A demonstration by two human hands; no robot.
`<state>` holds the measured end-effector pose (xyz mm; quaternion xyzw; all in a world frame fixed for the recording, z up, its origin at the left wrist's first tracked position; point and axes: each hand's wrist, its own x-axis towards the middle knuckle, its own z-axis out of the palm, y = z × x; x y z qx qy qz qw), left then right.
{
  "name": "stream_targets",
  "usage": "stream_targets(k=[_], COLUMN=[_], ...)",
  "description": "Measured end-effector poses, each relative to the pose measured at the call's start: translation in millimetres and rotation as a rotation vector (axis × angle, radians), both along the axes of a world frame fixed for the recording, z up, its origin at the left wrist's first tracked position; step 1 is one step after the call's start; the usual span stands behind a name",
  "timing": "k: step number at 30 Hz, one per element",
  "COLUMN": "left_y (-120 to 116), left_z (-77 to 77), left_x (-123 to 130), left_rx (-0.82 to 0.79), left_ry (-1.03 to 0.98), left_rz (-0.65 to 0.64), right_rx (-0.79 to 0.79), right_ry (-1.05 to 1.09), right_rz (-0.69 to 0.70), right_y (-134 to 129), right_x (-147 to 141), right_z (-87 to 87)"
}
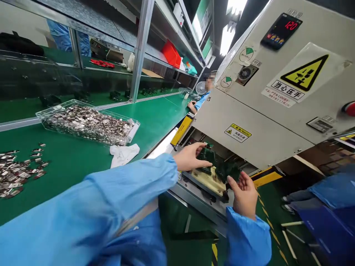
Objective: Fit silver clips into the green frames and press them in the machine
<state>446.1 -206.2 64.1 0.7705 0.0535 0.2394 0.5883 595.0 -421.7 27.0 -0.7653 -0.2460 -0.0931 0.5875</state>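
Dark green translucent parts (229,169) lie between my two hands, over a cream-coloured fixture (209,180) at the opening of a large grey machine (249,107). My left hand (191,157) reaches in from the left, its thumb and fingers closed round the left end of the dark parts. On the right side, my right hand (244,190) pinches the outer edge of the same dark parts with thumb and fingertips. Whether they are one piece or two I cannot tell. Both sleeves are light blue.
A clear tray (133,133) of small metal pieces stands on the green table (80,159), with loose pieces (16,171) at left and a white cloth (123,154) nearby. Yellow-marked guards (181,130) flank the machine opening. Another person's hand (192,107) is beyond.
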Motion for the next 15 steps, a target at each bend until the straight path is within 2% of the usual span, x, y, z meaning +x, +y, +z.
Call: stream_targets(k=[3,5,7,9,11,13,15], left_y=[30.0,46.4,56.7,60.9,61.3,60.3,60.7], left_z=[-10.6,-22.8,-39.5,-58.8,-77.6,-92.4,-101.2], left_x=[-66.8,-108.9,-138.7,-152.0,-150.2,-139.2,-126.0], left_rx=[-0.066,-0.084,-0.138,-0.216,-0.280,-0.298,-0.267], left_ry=[0.085,0.198,0.291,0.338,0.335,0.326,0.345], left_rz=[0.026,0.054,0.063,0.036,-0.018,-0.069,-0.118], right_rx=[-0.246,-0.342,-0.374,-0.392,-0.405,-0.434,-0.569], right_ry=[-0.033,-0.047,-0.057,-0.117,-0.228,-0.273,-0.120], right_rz=[0.192,0.257,0.271,0.239,0.098,-0.157,-0.388], right_y=[19.0,28.6,32.8,26.7,5.4,-29.7,-67.6], right_x=[8.6,10.7,9.1,3.7,-4.9,-14.3,-20.5], right_z=[11.1,15.2,15.3,9.9,-1.6,-18.0,-35.5])
